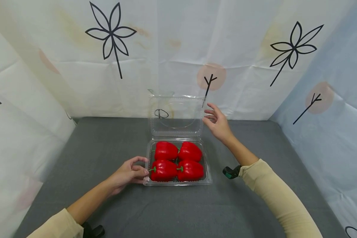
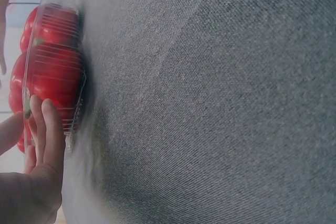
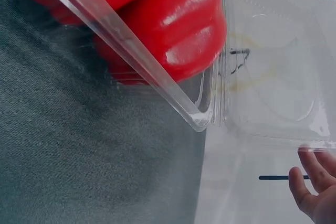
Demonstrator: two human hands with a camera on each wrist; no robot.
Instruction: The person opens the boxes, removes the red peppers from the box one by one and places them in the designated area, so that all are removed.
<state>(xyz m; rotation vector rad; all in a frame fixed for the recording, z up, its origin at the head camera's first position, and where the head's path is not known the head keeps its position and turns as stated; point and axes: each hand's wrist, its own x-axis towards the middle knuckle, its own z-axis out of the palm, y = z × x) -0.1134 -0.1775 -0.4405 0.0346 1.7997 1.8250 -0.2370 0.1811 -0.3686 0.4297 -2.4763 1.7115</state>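
A clear plastic clamshell container (image 1: 207, 180) lies on the grey cloth, its transparent lid (image 1: 178, 127) raised upright at the back. Inside, several glossy red bell peppers (image 1: 164, 171) with green stems sit in two rows. My left hand (image 1: 128, 173) holds the container's left rim, thumb over the edge and fingers (image 2: 52, 129) along the outer wall. At the lid's upper right edge is my right hand (image 1: 217, 122), fingertips (image 3: 307, 153) right at the plastic and thumb held apart.
Grey cloth (image 1: 113, 142) covers the table. A pale fabric backdrop (image 1: 172, 39) with leaf and branch drawings rises close behind the lid, and similar panels stand left and right. A black wrist device (image 1: 231, 172) hangs by the right sleeve.
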